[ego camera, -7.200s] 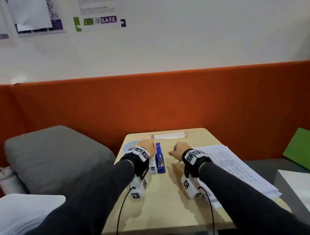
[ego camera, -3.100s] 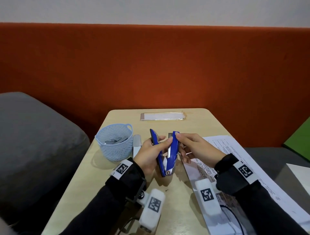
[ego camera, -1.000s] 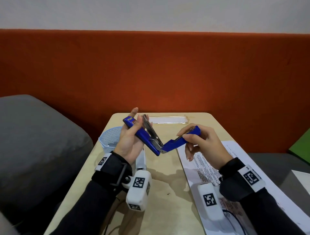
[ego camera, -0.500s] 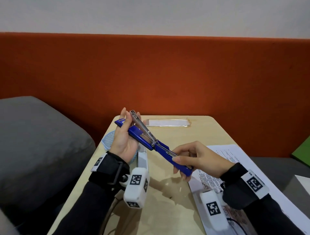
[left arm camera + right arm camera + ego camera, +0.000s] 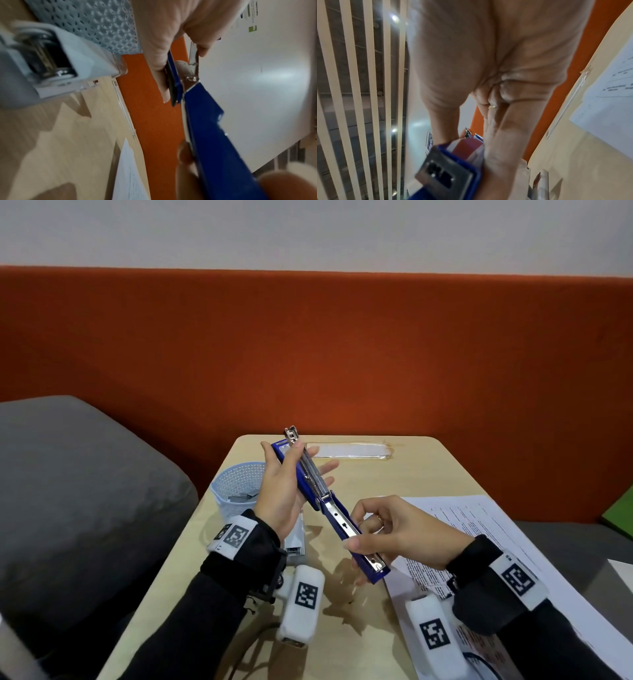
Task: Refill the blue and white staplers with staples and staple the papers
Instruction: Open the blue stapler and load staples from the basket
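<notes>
Orange padding backs the small wooden table (image 5: pixel 346 628), and above it the blue stapler (image 5: pixel 329 505) is swung fully open. Her left hand (image 5: pixel 284 491) grips its upper half; the right hand (image 5: pixel 394 539) pinches the lower half, beside the papers (image 5: pixel 479 525).

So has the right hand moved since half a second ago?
Yes. The right hand, gripping the blue stapler base, has dropped nearer the person, from level with the papers' far edge to over their near part.

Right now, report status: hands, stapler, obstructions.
Left hand and right hand both grip blue stapler, swung open, held above table. No staples loaded yet. Nothing in the way.
</notes>
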